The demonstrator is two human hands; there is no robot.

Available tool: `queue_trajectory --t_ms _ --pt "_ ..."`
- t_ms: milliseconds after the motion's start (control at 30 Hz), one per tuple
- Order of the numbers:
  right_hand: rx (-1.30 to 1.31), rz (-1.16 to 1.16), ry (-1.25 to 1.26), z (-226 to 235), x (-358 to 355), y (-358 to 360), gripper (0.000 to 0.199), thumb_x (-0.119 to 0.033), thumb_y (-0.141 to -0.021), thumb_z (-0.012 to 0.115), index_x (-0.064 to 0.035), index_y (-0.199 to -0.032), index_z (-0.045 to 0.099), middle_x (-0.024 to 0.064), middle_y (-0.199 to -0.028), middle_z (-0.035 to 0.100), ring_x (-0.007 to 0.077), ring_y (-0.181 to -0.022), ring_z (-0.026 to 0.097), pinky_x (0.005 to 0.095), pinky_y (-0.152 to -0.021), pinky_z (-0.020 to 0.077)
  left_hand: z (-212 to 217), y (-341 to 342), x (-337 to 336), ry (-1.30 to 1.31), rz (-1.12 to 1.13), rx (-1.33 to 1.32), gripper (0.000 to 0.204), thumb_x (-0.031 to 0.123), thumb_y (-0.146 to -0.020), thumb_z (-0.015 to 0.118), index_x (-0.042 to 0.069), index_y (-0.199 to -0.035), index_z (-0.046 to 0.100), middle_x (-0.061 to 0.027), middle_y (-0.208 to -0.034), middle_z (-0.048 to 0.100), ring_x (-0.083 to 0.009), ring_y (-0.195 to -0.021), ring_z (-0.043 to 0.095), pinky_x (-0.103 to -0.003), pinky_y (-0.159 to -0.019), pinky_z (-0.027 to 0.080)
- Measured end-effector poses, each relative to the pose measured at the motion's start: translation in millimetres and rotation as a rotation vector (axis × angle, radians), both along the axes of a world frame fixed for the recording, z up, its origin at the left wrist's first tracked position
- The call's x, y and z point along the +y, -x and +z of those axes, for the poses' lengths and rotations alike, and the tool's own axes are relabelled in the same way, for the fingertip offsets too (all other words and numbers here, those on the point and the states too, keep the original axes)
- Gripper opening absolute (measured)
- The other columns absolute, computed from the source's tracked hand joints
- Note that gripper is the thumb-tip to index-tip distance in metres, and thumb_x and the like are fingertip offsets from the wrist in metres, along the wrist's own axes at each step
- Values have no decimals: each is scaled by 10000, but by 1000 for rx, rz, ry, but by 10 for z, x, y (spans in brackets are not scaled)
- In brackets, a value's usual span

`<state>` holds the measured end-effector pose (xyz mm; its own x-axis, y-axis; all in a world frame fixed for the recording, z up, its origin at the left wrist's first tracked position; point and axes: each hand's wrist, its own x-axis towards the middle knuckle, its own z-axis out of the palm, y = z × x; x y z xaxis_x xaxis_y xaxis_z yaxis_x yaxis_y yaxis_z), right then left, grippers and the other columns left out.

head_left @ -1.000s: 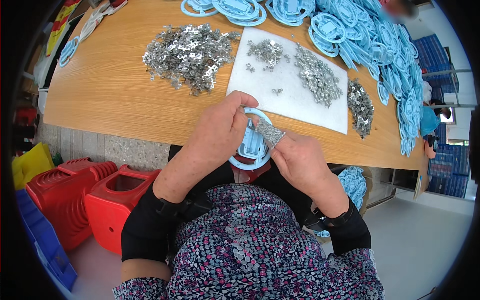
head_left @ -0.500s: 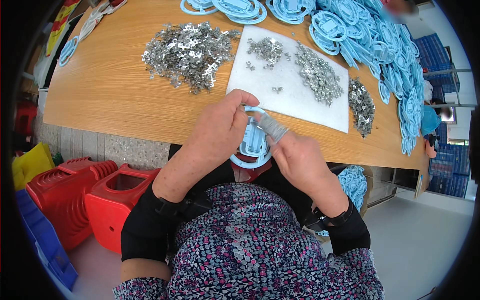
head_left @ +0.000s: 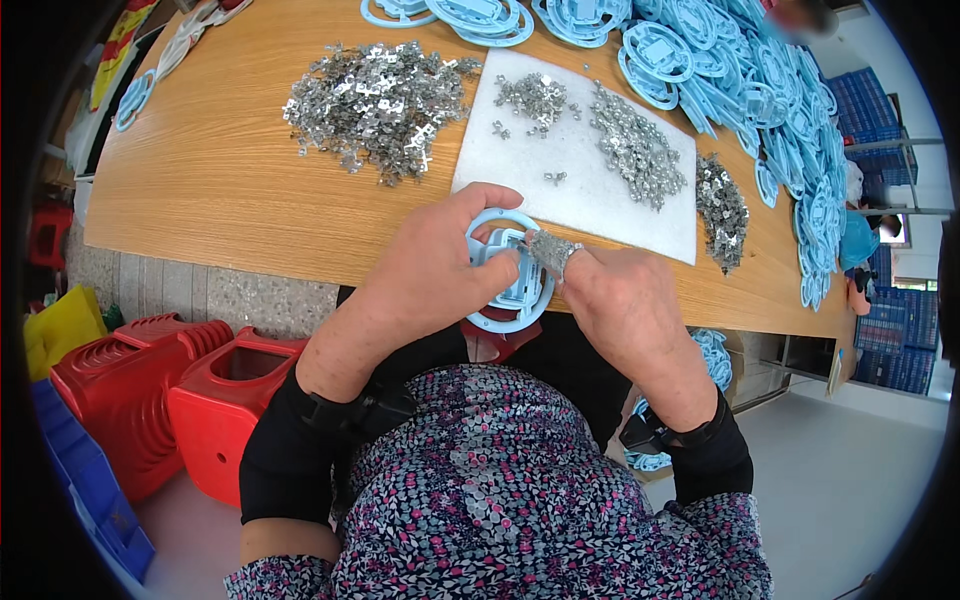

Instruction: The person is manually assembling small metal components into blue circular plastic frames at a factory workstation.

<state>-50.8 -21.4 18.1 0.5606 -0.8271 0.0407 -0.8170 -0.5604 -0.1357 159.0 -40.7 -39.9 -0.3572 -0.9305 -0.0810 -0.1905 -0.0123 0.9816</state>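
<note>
My left hand grips a light blue oval plastic frame near the table's front edge. Its thumb presses on the frame's inner part, while its fingers reach behind the ring. My right hand is closed at the frame's right side. A rough grey wrapping, seemingly around a finger, runs from that hand to the frame's inner edge. Whatever is pinched at its tip is too small to make out. Beyond my hands, a white mat carries small metal pieces in two heaps and a few loose ones.
Piles of small metal clips lie left and right of the mat. Many blue plastic frames are heaped along the table's far right side. Red stools stand at my left. More blue parts sit below the table at right.
My left thumb has come down onto the frame's inner part. The frame has tilted and shifted slightly right. My right hand has moved a little right, its wrapped finger still at the frame.
</note>
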Motion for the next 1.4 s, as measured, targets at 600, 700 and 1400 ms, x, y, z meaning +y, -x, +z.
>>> queue_trajectory --t_ms 600,700,1400 --pt "170 104 -210 480 -375 -276 65 -103 -886 586 -41 -885 607 195 -673 631 397 -696 670 491 -617 517 53 33 -1 -36 12 -122 533 146 -841 716 -15 -1320 548 -167 -1046 697 -223 -937 685 -343 -818 550" --pt "212 179 -260 563 -449 -329 59 -71 -846 585 -36 -888 608 199 -696 641 395 -721 677 477 -635 528 63 38 -11 -31 23 -116 537 151 -830 700 -36 -1310 550 -208 -1040 699 -292 -946 692 -376 -828 545" --pt "-1000 -493 -394 -326 152 278 316 -219 -1044 531 9 -1262 556 203 -1106 687 303 -1032 677 355 -877 505 164 124 106 -226 1 266 568 90 -889 665 -24 -1404 456 -84 -1104 633 -117 -879 634 -266 -735 542"
